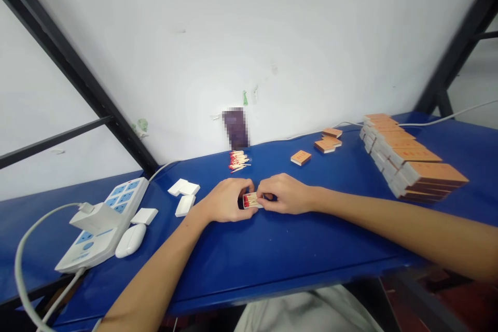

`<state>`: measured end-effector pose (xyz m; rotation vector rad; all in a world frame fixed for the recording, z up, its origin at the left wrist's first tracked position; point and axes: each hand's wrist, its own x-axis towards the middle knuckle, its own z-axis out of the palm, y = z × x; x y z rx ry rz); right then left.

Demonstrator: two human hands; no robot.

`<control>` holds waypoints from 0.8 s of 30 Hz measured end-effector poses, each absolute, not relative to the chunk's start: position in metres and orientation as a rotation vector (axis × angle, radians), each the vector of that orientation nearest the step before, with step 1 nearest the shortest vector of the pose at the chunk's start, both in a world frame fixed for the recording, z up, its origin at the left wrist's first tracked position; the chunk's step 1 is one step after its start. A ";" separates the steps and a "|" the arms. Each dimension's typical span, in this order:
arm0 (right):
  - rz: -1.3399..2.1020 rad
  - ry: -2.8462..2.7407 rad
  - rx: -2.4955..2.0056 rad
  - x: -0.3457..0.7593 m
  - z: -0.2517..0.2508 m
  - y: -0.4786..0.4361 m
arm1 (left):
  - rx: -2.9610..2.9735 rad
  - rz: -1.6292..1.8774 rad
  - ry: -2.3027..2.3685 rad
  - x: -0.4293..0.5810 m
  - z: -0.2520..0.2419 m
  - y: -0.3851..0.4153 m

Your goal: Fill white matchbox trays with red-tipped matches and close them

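A small white matchbox tray [246, 203] lies on the blue tabletop, with red-headed matches [251, 199] lined up in it. My left hand [230, 200] curls around its left end, thumb on the near side and fingers on the far side. Over the right end, the fingertips of my right hand [283, 194] pinch together at the matches. Those fingers hide the tray's right end. Just beyond my hands, a loose heap of matches [238, 161] rests near the wall, red heads mostly to the left.
Several white trays [185, 205] lie left of my hands, by a white earphone case [131, 241] and a power strip [134, 189] with a plugged-in adapter. Orange matchboxes [301, 157] sit to the right, beside a long stack of matchboxes [424, 155]. A pale wall stands behind.
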<state>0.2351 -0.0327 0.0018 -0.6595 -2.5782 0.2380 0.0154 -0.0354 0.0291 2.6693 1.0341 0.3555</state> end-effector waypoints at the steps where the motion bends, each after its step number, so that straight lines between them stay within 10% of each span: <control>1: 0.214 -2.585 -0.653 0.235 0.003 -0.033 | 2.685 0.371 1.044 0.015 0.028 -0.034; 10: -0.375 -2.517 -1.356 0.283 0.031 -0.004 | 2.776 0.506 1.176 0.012 0.019 -0.026; 15: -0.116 -2.606 -1.813 0.319 0.033 0.012 | 2.788 0.485 1.109 0.012 0.019 -0.025; 24: 0.236 -2.714 -1.128 0.288 0.036 -0.010 | 2.820 0.490 1.076 0.010 0.015 -0.022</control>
